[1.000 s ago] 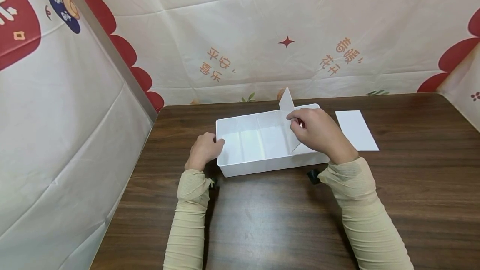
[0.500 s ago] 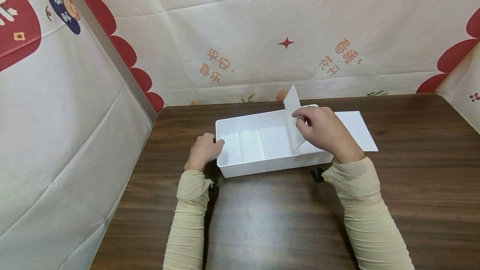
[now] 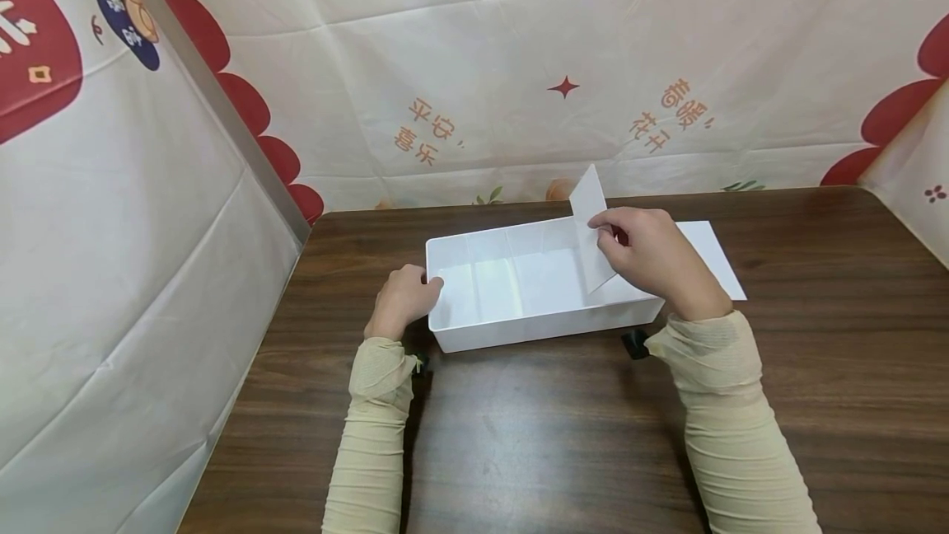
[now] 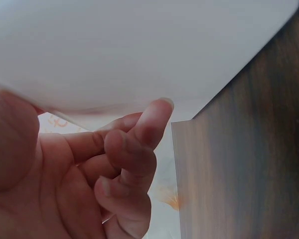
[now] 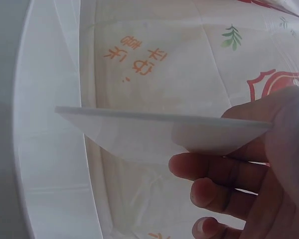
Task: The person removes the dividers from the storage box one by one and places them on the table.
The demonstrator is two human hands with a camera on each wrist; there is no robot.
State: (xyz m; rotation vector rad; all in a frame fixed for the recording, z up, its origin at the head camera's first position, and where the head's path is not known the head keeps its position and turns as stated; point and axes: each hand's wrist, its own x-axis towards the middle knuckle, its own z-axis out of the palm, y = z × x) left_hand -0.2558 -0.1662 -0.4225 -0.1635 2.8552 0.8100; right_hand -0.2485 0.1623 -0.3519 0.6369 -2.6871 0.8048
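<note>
A white rectangular plastic box [image 3: 474,334] with ribbed inner walls sits on the dark wooden table [image 3: 519,435]. My left hand [image 3: 404,297] grips the box's left end, thumb on the rim; in the left wrist view its fingers [image 4: 139,144] curl under the white box wall [image 4: 139,45]. My right hand [image 3: 652,258] pinches a white divider panel [image 3: 593,225], held tilted above the right end of the box. In the right wrist view the panel [image 5: 154,132] shows edge-on between thumb and fingers, with the box rim [image 5: 25,124] at the left.
A second white flat panel [image 3: 715,258] lies on the table right of the box, partly behind my right hand. Printed cloth screens [image 3: 519,64] close the table at the back and left. Bare wood lies in front of the box.
My right hand has lifted the divider panel up and to the right, out of the box's right end. The left hand and the box have stayed put.
</note>
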